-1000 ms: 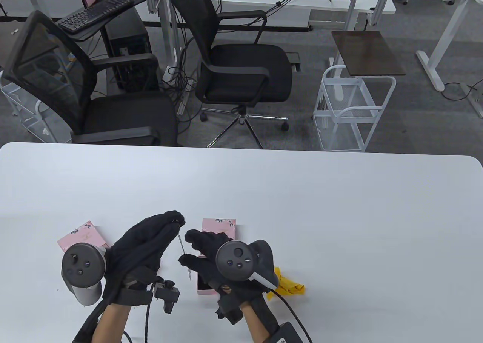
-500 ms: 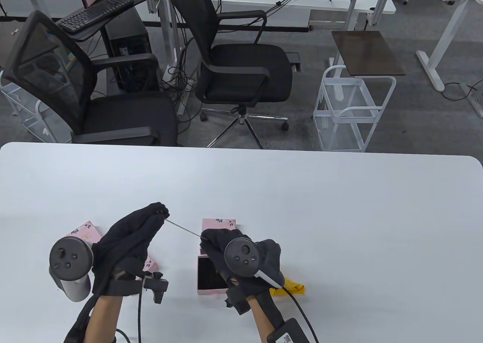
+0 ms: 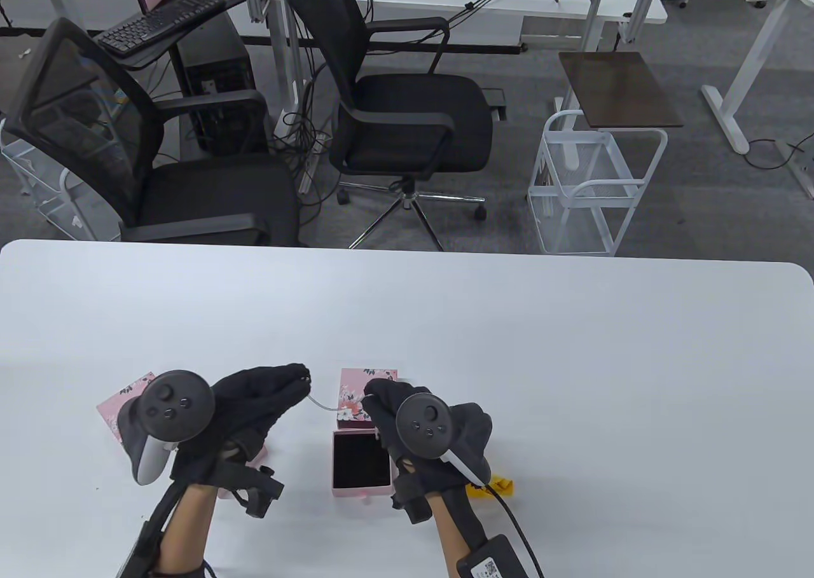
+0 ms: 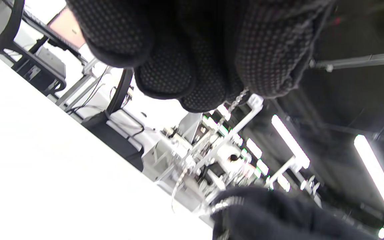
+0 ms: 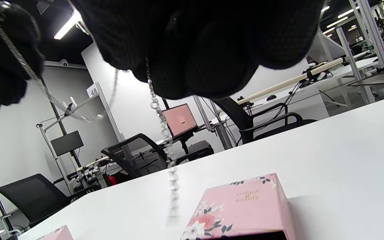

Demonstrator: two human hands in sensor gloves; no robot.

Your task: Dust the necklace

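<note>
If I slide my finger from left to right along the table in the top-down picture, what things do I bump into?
Pink lid → left hand → necklace chain → open pink box → right hand → yellow cloth.

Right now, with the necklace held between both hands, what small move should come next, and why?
Probably the right hand should let go and reach for the yellow cloth lying behind it. The necklace is out of the open box, the left hand pinches its other end, and nothing is wiping it yet.
</note>
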